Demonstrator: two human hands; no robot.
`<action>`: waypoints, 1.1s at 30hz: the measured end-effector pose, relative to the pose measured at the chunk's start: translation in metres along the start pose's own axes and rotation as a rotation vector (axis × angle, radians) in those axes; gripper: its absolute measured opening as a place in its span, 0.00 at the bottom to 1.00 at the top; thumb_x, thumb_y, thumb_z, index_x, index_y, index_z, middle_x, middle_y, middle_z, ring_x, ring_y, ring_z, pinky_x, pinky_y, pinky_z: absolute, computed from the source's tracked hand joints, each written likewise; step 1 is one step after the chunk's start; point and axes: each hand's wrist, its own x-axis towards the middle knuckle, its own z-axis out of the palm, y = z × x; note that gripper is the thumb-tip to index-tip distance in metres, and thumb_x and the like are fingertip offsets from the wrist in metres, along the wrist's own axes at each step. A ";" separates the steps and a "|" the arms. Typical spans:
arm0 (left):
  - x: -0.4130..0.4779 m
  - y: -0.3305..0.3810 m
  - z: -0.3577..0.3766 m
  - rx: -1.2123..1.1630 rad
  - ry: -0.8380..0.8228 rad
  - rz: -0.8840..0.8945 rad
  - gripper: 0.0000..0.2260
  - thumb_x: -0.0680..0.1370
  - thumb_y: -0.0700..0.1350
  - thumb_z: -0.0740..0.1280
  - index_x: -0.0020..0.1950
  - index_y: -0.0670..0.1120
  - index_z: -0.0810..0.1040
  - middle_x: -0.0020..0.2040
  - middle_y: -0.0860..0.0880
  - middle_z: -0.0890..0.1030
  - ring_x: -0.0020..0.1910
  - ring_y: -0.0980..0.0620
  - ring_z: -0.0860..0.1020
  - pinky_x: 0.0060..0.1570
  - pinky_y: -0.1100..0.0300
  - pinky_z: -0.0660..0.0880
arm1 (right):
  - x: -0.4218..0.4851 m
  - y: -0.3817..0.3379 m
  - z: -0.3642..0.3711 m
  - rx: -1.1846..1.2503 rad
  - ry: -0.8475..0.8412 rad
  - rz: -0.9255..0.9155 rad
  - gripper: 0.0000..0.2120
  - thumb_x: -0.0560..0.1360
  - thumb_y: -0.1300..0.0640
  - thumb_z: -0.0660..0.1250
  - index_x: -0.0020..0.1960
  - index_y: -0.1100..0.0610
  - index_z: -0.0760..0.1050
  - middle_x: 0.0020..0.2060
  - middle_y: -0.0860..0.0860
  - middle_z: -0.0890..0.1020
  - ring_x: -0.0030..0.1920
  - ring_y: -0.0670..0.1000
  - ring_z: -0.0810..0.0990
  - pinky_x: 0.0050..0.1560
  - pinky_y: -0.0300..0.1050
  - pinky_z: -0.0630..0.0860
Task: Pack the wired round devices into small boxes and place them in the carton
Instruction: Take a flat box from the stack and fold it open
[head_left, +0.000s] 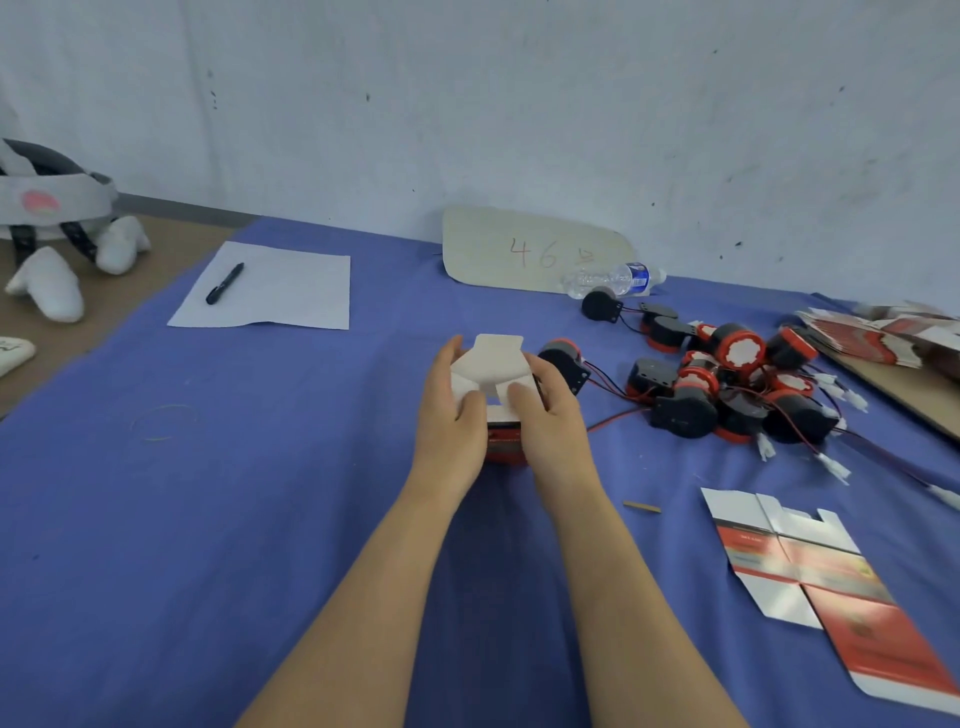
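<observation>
Two bare forearms reach from the near edge over the blue cloth-covered table (208, 519) and meet at its middle, where the left hand (449, 415) and right hand (545, 415) hold a small red-and-white cardboard box (503, 441) between them, fingers curled round its sides and a thumb laid on each of the white side flaps at the top. The box stands on end with its long axis tilted away from the camera, its open end up and far, the tuck flap (498, 348) raised; flaps and thumbs hide what is inside. Just past the right hand lies one black round device with a red rim (563, 358), on its side, its red and black wires trailing right to a heap of like wired round devices (727, 384) with white plugs. At the near right lies a flat unfolded red-and-white box blank (810, 582); a stack of flat blanks (883, 332) sits at the far right. Far left of centre, a black pen (224, 283) rests on a white paper sheet (270, 291). Against the wall leans a beige cardboard sign marked 46 (530, 249), a clear plastic bottle (613, 278) lying on its side beside it
</observation>
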 end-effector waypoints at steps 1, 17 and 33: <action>0.000 0.000 0.000 -0.016 0.005 -0.011 0.25 0.78 0.33 0.54 0.73 0.51 0.63 0.68 0.53 0.70 0.64 0.54 0.71 0.62 0.59 0.72 | 0.000 0.001 0.000 -0.012 0.005 -0.006 0.20 0.76 0.67 0.57 0.53 0.43 0.74 0.47 0.47 0.81 0.46 0.47 0.78 0.46 0.41 0.75; 0.001 0.005 -0.007 -0.278 0.127 -0.089 0.15 0.82 0.48 0.52 0.56 0.54 0.78 0.56 0.57 0.80 0.50 0.62 0.78 0.42 0.72 0.73 | -0.006 -0.006 -0.001 -0.064 -0.253 0.010 0.06 0.74 0.53 0.69 0.47 0.42 0.74 0.48 0.49 0.81 0.46 0.48 0.81 0.45 0.40 0.78; -0.001 -0.004 0.001 -0.116 0.154 0.067 0.13 0.84 0.50 0.47 0.63 0.59 0.68 0.62 0.63 0.70 0.60 0.73 0.68 0.56 0.75 0.66 | -0.003 -0.013 -0.009 -0.228 -0.198 -0.125 0.11 0.76 0.60 0.67 0.47 0.43 0.76 0.51 0.46 0.79 0.52 0.46 0.79 0.53 0.50 0.79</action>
